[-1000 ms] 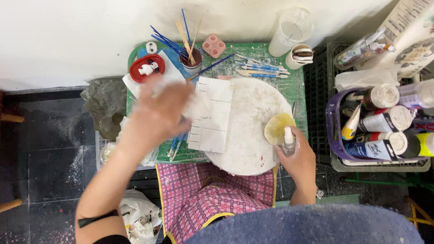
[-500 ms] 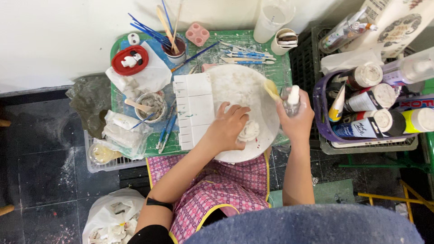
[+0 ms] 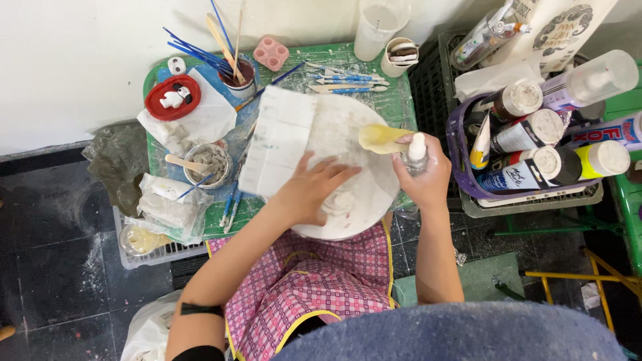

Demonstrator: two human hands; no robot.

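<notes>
Clutching the small bottle at frame centre-right, my right hand could tip it; my left hand, fingers spread, presses the round board, which might slide.

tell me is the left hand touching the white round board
Touching. The head view shows the left hand lying palm down on the white round board, fingers spread flat on its surface with no gap visible.
</notes>
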